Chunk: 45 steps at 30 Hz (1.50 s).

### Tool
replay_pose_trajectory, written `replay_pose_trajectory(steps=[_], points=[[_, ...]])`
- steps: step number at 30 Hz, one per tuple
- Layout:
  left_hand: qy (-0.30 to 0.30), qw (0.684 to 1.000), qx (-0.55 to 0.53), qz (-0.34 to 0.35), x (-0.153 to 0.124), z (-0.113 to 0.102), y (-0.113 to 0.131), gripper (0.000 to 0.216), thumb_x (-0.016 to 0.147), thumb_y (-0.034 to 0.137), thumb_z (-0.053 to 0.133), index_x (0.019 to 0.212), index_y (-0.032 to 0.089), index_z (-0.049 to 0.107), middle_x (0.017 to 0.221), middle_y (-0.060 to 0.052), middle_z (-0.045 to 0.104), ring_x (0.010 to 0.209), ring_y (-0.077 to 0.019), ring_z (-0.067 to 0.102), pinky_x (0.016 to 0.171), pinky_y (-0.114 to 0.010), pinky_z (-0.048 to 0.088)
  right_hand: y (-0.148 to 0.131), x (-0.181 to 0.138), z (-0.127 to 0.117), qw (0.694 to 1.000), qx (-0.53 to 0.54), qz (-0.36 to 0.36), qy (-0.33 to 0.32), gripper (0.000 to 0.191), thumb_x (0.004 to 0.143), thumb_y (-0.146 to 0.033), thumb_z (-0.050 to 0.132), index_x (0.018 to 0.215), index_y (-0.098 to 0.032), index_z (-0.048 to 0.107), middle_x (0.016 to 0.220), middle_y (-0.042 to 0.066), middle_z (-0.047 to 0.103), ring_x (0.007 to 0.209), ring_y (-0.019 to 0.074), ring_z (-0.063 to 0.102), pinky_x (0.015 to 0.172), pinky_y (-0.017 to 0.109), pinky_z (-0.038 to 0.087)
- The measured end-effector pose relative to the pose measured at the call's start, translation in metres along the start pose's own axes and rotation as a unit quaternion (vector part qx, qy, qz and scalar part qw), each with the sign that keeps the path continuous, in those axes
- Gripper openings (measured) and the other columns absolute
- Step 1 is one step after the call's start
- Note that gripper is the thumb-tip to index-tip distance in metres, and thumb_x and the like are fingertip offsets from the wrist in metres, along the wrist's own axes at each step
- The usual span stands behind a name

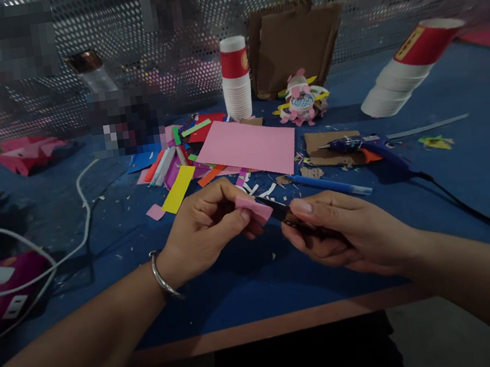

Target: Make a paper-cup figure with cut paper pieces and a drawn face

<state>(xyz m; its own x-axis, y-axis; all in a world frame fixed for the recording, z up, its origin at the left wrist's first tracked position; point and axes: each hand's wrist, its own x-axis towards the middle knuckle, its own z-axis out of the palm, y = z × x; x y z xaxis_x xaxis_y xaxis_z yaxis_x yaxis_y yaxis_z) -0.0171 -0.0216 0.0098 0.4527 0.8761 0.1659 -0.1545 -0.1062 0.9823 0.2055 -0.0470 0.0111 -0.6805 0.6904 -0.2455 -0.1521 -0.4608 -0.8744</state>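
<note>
My left hand [206, 228] pinches a small pink paper piece [254, 208] between thumb and fingers, just above the blue table [240, 281]. My right hand [343, 230] is closed round a dark pen-like tool [278, 209] whose tip touches the pink piece. Whether it is a pen or a blade I cannot tell. Both hands hover near the table's front edge. A metal bangle [161, 277] sits on my left wrist.
Behind the hands lie a pink paper sheet [249, 146], coloured paper strips [176, 166], a blue pen [330, 185] and a glue gun [365, 148] with its black cord. Paper cup stacks [236, 78] [406, 66], a cardboard piece [293, 43], a small paper craft [303, 102] stand farther back. White cables [83, 200] run left.
</note>
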Motion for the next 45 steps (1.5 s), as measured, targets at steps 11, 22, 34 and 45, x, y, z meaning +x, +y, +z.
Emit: replay_pose_trajectory(steps=[11,22,34,45], points=[[-0.024,0.997,0.058,0.043,-0.0024,-0.0031,0.0048,0.007,0.089,0.015,0.069,0.083,0.018,0.068,0.080,-0.002,0.069,0.068,-0.0137,0.070,0.059,-0.022,0.057,0.0017,-0.0012,0.0010,1.000,-0.006,0.020,0.001,0.049,0.094,-0.058,0.064,0.071,-0.015,0.057,0.048,-0.011,0.027,0.041,0.0017,0.015,0.036,0.015,0.010],[-0.033,0.994,0.097,0.039,-0.0015,0.0005,0.0043,0.007,0.086,0.014,0.067,0.081,0.019,0.066,0.080,-0.003,0.068,0.068,-0.0150,0.067,0.060,-0.025,0.054,0.0026,0.0009,0.0021,1.000,-0.014,0.010,0.000,0.048,0.094,-0.057,0.065,0.071,-0.015,0.057,0.048,-0.012,0.025,0.040,0.0011,0.015,0.035,0.015,0.011],[-0.011,0.988,0.141,0.057,-0.0004,0.0000,0.0053,0.009,0.083,0.010,0.065,0.079,0.018,0.066,0.080,-0.003,0.068,0.068,-0.0148,0.067,0.064,-0.027,0.054,0.0052,0.0017,0.0005,0.999,-0.033,-0.015,0.018,0.048,0.095,-0.056,0.064,0.072,-0.014,0.057,0.050,-0.012,0.024,0.042,0.0013,0.014,0.037,0.015,0.011],[-0.056,0.977,0.165,0.126,0.0021,-0.0068,-0.0028,0.007,0.086,0.008,0.063,0.085,0.016,0.063,0.082,-0.003,0.068,0.069,-0.0121,0.068,0.062,-0.023,0.056,0.0053,0.0003,0.0015,0.999,-0.032,-0.007,0.025,0.049,0.093,-0.057,0.067,0.071,-0.015,0.056,0.051,-0.012,0.024,0.042,0.0011,0.015,0.037,0.015,0.012]])
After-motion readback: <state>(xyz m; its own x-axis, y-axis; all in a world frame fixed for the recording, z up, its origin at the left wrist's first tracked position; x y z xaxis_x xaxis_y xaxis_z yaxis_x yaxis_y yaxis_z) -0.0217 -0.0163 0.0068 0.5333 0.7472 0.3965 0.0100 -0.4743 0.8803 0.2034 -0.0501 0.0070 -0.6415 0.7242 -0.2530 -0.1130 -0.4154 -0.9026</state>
